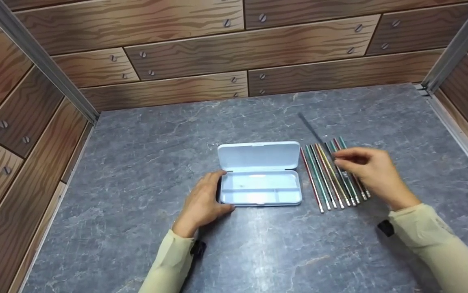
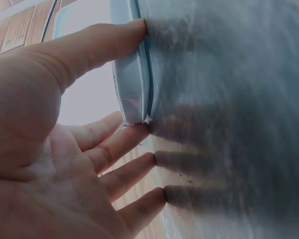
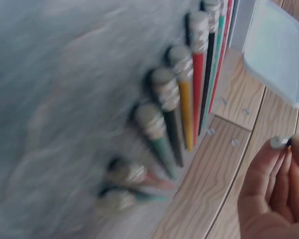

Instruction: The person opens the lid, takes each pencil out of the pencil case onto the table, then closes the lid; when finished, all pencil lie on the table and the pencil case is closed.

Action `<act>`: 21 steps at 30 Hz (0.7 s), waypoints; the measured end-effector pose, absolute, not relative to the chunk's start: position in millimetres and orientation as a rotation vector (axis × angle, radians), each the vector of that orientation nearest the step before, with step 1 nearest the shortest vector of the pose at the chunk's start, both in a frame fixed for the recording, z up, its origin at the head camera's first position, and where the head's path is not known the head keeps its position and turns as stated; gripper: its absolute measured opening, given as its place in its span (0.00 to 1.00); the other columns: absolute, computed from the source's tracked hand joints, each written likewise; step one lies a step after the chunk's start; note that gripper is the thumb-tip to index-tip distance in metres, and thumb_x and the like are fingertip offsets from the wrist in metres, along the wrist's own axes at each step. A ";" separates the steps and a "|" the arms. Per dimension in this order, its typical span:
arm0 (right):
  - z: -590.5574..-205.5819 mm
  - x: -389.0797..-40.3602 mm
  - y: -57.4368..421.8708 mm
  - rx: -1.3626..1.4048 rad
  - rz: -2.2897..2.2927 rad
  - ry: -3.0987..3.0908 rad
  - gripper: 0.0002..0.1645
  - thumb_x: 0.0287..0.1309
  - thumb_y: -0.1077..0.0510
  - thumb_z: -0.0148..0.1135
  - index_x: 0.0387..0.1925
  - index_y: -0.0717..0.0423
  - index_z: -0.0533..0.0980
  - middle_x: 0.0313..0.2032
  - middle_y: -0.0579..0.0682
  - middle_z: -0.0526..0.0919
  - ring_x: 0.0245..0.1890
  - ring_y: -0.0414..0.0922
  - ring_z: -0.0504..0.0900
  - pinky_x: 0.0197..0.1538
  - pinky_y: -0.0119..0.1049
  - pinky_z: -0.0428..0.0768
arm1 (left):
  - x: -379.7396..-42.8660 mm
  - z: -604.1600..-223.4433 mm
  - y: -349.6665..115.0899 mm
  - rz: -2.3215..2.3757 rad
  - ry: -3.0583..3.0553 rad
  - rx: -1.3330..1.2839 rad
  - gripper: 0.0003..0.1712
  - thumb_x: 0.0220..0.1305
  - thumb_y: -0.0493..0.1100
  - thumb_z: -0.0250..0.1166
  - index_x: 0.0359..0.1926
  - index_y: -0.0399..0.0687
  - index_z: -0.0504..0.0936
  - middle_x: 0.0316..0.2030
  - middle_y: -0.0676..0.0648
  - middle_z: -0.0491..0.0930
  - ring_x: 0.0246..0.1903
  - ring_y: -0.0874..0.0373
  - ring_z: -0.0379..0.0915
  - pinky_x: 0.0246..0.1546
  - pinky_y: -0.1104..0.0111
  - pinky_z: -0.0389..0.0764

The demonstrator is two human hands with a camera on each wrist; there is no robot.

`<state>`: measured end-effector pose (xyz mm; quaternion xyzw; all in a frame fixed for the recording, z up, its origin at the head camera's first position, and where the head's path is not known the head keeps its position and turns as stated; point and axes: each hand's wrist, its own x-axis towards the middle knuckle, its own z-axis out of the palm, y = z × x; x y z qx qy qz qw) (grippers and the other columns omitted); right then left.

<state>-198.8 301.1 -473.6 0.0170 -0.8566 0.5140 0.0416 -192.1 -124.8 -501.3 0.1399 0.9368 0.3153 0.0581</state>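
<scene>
A pale blue plastic pencil case (image 1: 254, 182) lies open on the table, its lid (image 1: 259, 156) tipped up at the back. Inside, low dividers mark off compartments. My left hand (image 1: 204, 200) holds the case by its left end, thumb at the front edge and fingertips round the back corner; other fingertips touch the table. Thumb and fingers of my right hand (image 1: 374, 173) pinch a dark pencil (image 1: 309, 125) above a row of pencils (image 1: 314, 179). In the right wrist view, the pinched pencil's pale eraser end (image 3: 278, 142) shows at the fingertips.
The row holds several pencils in red, green, black and yellow, right of the case, eraser ends toward me. The grey marbled table (image 1: 144, 162) is bounded by wood-patterned walls (image 1: 185, 53) at the back and sides, with metal posts in the corners.
</scene>
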 end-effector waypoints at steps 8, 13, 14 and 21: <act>-482.3 -189.9 333.4 -0.183 1.403 -2.671 0.22 0.72 0.58 0.76 0.60 0.68 0.87 0.36 0.22 0.89 0.37 0.19 0.82 0.41 0.16 0.82 | -190.3 -502.6 -125.6 0.963 2.833 0.401 0.54 0.55 0.43 0.87 0.80 0.44 0.72 0.73 0.37 0.79 0.72 0.38 0.76 0.72 0.41 0.79; -484.6 -185.6 348.0 -0.326 1.304 -2.749 0.22 0.73 0.57 0.74 0.59 0.69 0.87 0.33 0.25 0.88 0.31 0.21 0.81 0.34 0.21 0.81 | -190.8 -501.5 -125.8 0.953 2.836 0.394 0.54 0.55 0.43 0.88 0.80 0.44 0.72 0.73 0.37 0.78 0.73 0.38 0.76 0.73 0.41 0.79; -484.9 -184.5 350.4 -0.356 1.292 -2.767 0.22 0.73 0.57 0.74 0.60 0.69 0.87 0.33 0.28 0.90 0.30 0.22 0.81 0.33 0.22 0.81 | -191.1 -501.1 -125.5 0.953 2.837 0.397 0.54 0.55 0.43 0.88 0.80 0.44 0.72 0.73 0.37 0.78 0.73 0.38 0.76 0.73 0.41 0.79; -487.8 -179.6 360.1 -0.411 1.184 -2.868 0.21 0.72 0.58 0.73 0.58 0.69 0.88 0.38 0.51 0.96 0.28 0.25 0.80 0.30 0.26 0.81 | -191.1 -500.9 -124.2 0.952 2.831 0.386 0.54 0.55 0.42 0.88 0.80 0.44 0.72 0.74 0.37 0.78 0.73 0.38 0.75 0.74 0.42 0.78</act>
